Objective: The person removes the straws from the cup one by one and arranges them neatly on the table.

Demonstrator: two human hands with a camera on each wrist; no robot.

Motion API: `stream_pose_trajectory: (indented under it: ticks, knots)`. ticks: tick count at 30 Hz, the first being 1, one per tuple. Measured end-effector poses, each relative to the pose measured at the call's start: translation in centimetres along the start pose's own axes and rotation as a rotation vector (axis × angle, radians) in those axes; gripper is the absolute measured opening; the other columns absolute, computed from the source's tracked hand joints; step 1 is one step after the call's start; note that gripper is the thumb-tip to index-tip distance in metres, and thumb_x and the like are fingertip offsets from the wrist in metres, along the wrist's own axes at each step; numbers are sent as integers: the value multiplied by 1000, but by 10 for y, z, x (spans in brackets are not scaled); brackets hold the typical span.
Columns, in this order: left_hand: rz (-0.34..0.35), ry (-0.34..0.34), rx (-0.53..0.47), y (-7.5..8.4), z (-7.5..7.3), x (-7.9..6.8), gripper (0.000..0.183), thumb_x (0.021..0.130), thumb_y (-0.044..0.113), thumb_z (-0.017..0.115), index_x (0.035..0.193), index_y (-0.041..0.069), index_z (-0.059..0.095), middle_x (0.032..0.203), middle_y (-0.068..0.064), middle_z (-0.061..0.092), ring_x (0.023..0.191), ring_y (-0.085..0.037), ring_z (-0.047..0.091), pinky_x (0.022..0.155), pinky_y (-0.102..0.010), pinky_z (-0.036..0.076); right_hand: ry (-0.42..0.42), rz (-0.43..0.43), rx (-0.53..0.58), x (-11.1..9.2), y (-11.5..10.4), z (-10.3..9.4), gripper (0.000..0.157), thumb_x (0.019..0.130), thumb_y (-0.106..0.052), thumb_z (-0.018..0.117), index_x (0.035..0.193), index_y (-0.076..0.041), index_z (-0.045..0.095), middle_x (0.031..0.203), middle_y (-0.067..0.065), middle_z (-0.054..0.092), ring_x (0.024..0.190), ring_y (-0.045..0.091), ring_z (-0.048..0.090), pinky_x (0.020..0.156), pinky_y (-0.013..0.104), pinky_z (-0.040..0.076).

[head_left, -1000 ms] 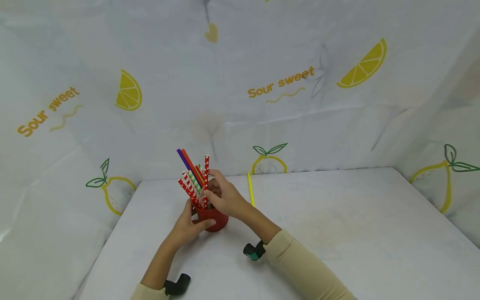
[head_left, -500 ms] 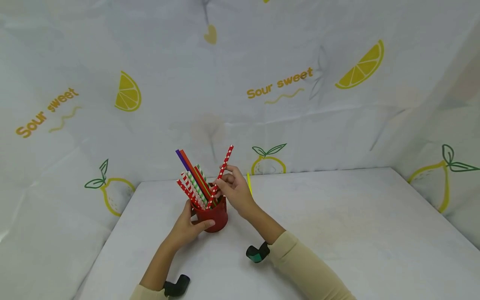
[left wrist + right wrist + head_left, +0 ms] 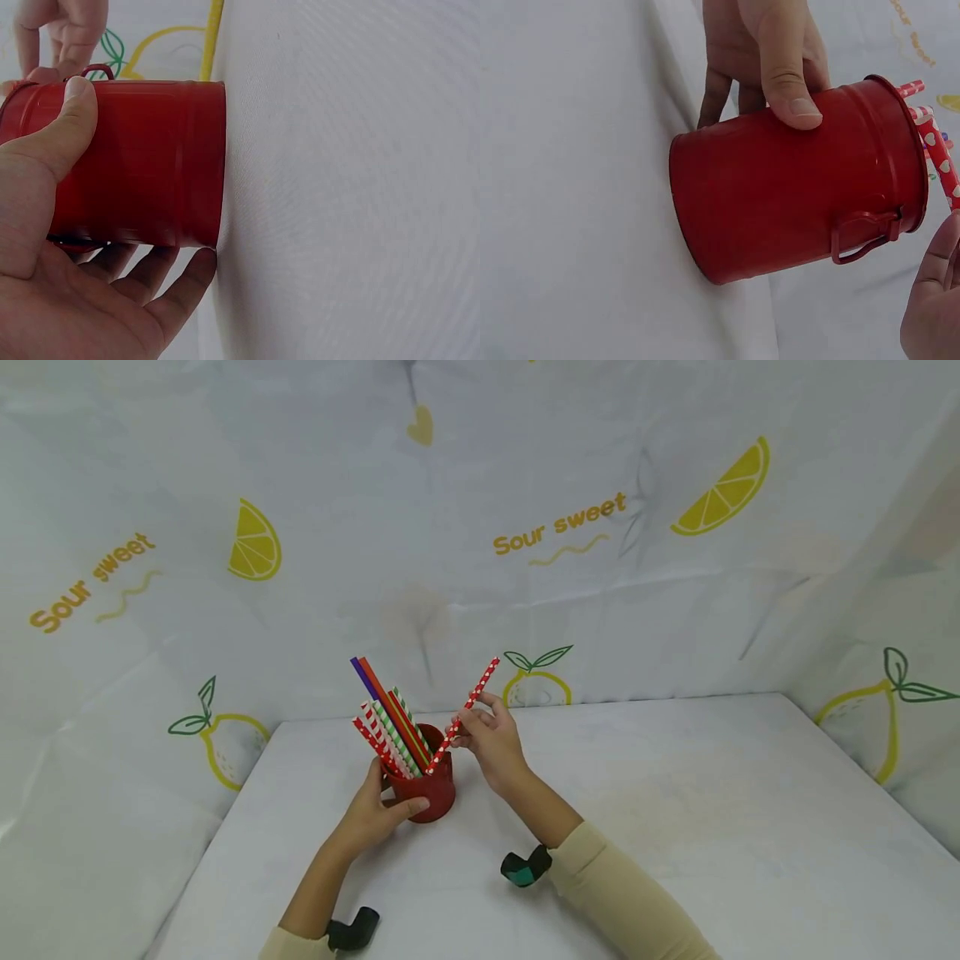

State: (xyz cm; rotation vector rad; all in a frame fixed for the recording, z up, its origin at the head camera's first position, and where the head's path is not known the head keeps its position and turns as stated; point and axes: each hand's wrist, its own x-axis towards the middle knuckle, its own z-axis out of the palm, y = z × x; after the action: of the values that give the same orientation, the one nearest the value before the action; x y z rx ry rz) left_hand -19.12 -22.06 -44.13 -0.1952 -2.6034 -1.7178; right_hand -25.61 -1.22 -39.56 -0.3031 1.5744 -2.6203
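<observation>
Red bucket: unmoved, gripped by the left hand.
Spotted straw: swung rightward, singled out from other straws, pinched by fingers of the right hand.

The left grip clasps a red cup; the right grip shows near its small handle.

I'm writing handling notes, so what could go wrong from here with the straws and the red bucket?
The heart-patterned straw, pinched in the right hand, has its lower end at the bucket's mouth, so it might snag the rim or another straw. The other straws lean to one side, so the red bucket could tip if the left hand let go and it were knocked. Too hard a pinch might crease the straw.
</observation>
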Motion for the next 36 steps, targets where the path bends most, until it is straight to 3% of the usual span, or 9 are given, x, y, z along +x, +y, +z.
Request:
stream_pose_trajectory:
  ticks: [13,21,28,36]
  knots:
    - [9,-5,-2,-1,-1,-1,92,82,27,85,151,16,25,147,-10,44,137,-36,40,97,-51,51,102,84,-67,1,5,-31,48,101,-7,61,144,-1,41,93,11,64,74,16,66,64,24,56]
    - [22,-22,-28,-1,-2,-1,92,83,24,84,152,16,24,148,-10,43,138,-36,39,99,-51,50,182,117,-125,7,10,-49,42,99,-8,62,138,-5,48,89,8,62,67,14,58,59,23,53]
    - [22,-26,-27,0,-2,-1,90,84,23,83,152,15,24,148,-11,43,137,-37,40,98,-52,50,207,173,-269,13,14,-65,38,100,-11,62,136,-8,50,90,10,63,60,16,53,55,24,49]
    - [12,-18,-29,-1,-1,-1,91,83,24,84,151,15,24,148,-11,43,138,-37,39,96,-50,52,221,194,-348,19,14,-80,35,99,-9,62,133,-4,52,83,5,59,58,14,53,52,23,48]
